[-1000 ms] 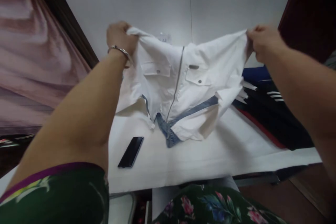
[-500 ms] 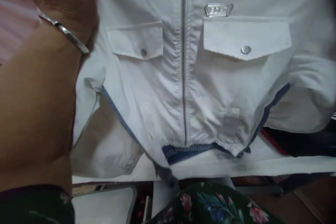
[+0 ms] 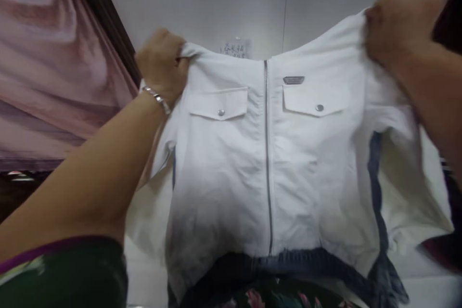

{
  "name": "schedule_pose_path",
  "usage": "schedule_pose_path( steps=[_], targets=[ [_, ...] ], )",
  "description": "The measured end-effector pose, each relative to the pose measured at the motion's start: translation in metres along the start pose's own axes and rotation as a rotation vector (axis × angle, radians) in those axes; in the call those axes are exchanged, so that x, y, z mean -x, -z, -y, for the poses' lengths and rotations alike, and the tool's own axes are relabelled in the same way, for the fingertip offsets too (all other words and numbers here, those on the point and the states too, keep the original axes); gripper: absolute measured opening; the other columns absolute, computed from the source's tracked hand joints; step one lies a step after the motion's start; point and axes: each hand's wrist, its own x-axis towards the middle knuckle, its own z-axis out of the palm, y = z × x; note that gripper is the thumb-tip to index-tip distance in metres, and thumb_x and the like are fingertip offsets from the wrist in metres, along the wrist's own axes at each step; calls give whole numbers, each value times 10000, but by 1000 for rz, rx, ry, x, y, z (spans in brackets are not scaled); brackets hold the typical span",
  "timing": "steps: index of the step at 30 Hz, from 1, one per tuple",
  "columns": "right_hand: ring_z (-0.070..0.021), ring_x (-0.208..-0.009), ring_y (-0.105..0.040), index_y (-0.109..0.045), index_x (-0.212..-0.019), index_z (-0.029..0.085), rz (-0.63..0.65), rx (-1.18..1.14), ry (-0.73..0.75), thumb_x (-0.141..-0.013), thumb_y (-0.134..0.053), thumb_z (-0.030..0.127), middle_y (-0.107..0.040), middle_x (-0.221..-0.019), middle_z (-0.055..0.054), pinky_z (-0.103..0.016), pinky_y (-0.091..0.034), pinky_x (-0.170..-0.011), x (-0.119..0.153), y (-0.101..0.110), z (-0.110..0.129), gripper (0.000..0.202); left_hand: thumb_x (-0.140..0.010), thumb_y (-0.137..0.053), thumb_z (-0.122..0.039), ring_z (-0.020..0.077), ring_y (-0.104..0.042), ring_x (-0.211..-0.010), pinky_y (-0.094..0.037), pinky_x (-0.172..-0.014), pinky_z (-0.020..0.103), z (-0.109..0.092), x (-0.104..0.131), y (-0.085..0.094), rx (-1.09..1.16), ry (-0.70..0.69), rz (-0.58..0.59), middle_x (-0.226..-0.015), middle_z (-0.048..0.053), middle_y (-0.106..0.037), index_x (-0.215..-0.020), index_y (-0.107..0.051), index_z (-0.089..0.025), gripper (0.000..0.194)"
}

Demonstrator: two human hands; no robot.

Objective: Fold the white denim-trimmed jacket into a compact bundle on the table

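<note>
White jacket [image 3: 224,154] hangs spread out in mid-air, front side towards me, between the two hands and before the pale wall [image 3: 212,0]. On the left, the left hand [image 3: 162,65] is closed around a bunch of shoulder cloth, a silver bracelet [image 3: 157,98] at its wrist. On the right, the right hand [image 3: 400,29] has the other shoulder gripped, higher up and rather blurred — I can make out the fist, but not each finger.

I judge the step in hand to be holding the jacket open and pulling its upper edge taut. The zip [image 3: 267,163] runs down the middle and looks done up, and both pocket flaps lie down. The body is fairly smooth up top, but the right sleeve [image 3: 407,192] hangs loose and the blue hem [image 3: 288,262] bunches close to the floral clothing [image 3: 274,293] at the near side.

Any move from this hold, as I see it, calls for both hands travelling together, with even pull — the right side sits higher, so I would level the shoulders first. Lowered too near, the hem could crumple against the lap; I would want it out over the white table [image 3: 433,286], sleeves free.
</note>
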Motion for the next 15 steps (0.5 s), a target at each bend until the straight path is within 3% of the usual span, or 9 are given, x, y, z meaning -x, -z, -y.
schedule_pose_path(
  steps=[1,3,5,7,10,13,15],
  targets=[
    [-361,-1157,-481,-263,-331,81,-129,141,84,-768,-172,530,-558,-1101,-357,-370,-393,-697,-7,-12,30,633,-906,-480,-313,122,-481,-1016,-386,-956,333,1,-9,-9,9,74,111,-1117,40,-580,-1059,-590,-105,281],
    [-375,-1212,-423,-331,-402,49,-180,195,151,-798,-184,473,-564,-1080,-368,-450,-368,-824,-7,-38,85,598,-907,-501,-322,122,-439,-1098,-331,-1026,372,1,-21,-33,32,226,293,-1223,62,-538,-1120,-547,-74,330],
    [-367,-1284,-351,-508,-671,-131,-90,141,206,-856,-275,362,-489,-1228,-374,-518,-265,-955,13,-68,124,576,-843,-612,-337,150,-384,-1216,-274,-1079,406,-5,-15,-58,90,342,414,-1364,100,-437,-1267,-448,-57,535],
    [-288,-1297,-387,-567,-967,-124,34,107,309,-871,-421,274,-526,-1291,-259,-470,-263,-1016,57,-103,136,435,-801,-669,-310,194,-320,-1321,-235,-1115,400,-21,18,-80,195,286,541,-1442,124,-377,-1340,-401,-80,645],
    [-190,-1186,-545,-654,-1074,68,272,44,488,-790,-653,208,-621,-1247,-109,-321,-395,-999,152,-157,111,316,-822,-634,-338,232,-336,-1351,-278,-1109,373,-47,107,-95,361,86,775,-1477,105,-359,-1292,-501,-153,522],
    [-272,-1213,-528,-672,-1090,153,471,-67,550,-801,-637,218,-610,-1257,-122,-459,-426,-1009,247,-191,57,299,-827,-612,-376,255,-412,-1309,-328,-1085,381,-59,198,-82,407,66,973,-1449,110,-412,-1212,-586,-172,437],
    [-290,-1235,-506,-661,-1113,196,509,-133,511,-831,-575,269,-598,-1275,-100,-516,-408,-1021,295,-193,21,304,-807,-632,-369,263,-423,-1300,-335,-1079,391,-57,240,-59,417,31,1040,-1402,108,-476,-1164,-626,-181,404]
  ],
)
